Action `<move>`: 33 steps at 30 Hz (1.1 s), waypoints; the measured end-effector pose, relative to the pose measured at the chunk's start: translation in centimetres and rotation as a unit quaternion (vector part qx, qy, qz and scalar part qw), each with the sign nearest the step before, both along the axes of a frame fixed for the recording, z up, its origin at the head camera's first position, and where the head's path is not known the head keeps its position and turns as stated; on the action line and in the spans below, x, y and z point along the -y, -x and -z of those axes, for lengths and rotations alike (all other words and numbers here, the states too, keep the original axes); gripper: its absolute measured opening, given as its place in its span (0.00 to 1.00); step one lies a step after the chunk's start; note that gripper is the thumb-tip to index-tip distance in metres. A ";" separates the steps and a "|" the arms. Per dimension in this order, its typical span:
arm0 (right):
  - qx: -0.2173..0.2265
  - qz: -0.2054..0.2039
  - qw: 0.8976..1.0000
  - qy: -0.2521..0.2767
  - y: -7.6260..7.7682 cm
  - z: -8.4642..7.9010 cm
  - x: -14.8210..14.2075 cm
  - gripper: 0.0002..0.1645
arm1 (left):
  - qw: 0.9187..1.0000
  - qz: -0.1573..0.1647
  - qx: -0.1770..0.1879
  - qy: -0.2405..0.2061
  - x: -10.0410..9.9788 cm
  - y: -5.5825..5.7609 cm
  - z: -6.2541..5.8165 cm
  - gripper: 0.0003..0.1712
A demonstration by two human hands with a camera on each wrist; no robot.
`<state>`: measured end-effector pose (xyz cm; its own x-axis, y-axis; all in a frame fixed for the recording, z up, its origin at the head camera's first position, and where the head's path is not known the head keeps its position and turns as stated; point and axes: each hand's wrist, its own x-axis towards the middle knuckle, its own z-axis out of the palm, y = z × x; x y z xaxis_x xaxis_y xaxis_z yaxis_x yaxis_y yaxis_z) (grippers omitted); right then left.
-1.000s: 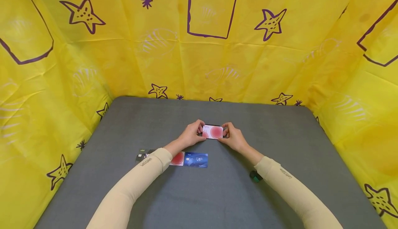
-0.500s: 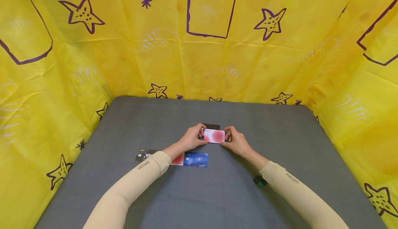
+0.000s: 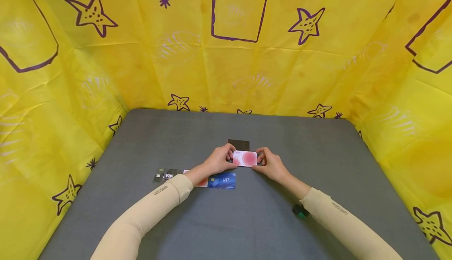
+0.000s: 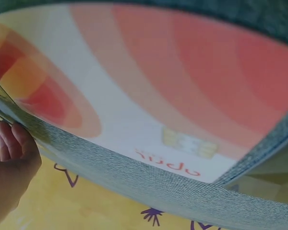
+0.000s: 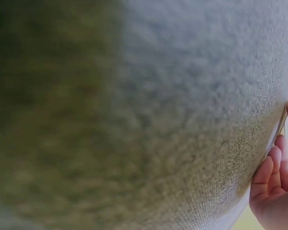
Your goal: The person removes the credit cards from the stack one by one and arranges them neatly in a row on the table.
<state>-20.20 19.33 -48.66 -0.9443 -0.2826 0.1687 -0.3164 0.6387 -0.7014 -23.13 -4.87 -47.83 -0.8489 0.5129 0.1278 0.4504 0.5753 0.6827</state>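
Observation:
My left hand (image 3: 219, 159) and right hand (image 3: 272, 164) pinch the two short ends of a white plastic card (image 3: 245, 159) printed with pink circles. Just behind it, a black card (image 3: 238, 144) lies on the cloth, its near edge overlapped in the head view. Nearer to me is a row of cards: a dark one lettered Vip (image 3: 169, 175), a white and red one (image 3: 202, 183) partly under my left forearm, and a blue VIP card (image 3: 222, 180). The left wrist camera sees the red-circled card (image 4: 201, 72) close up. In the right wrist view my fingers (image 5: 274, 165) show at the edge.
Grey cloth (image 3: 233, 224) covers the table. Yellow fabric (image 3: 240, 60) with starfish drawings hangs behind and on both sides. A small dark and green object (image 3: 300, 210) shows beside my right cuff.
Both hands have drawn the white and pink card toward me and slightly right. The black card behind it, mostly hidden before, now shows. More of the Vip card is uncovered.

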 end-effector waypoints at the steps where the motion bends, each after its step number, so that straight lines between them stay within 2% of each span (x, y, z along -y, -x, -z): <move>1: 0.001 0.001 1.000 0.000 -0.1 0.0 -0.1 0.31 | 1.000 0.000 0.002 0.005 -0.1 -0.1 -0.1 0.28; 18: 0.009 -0.006 1.000 0.000 -2.4 -0.2 -1.0 0.31 | 1.000 0.009 0.004 0.024 -0.6 -2.2 -0.3 0.29; 26: -0.004 -0.011 1.000 -0.007 -3.3 0.0 -1.2 0.31 | 0.999 0.008 -0.024 0.041 -0.5 -3.1 -0.4 0.28; 33: 0.015 -0.011 1.000 -0.009 -4.2 -0.2 -1.4 0.31 | 0.997 0.009 -0.046 0.060 -0.5 -3.9 -0.6 0.27</move>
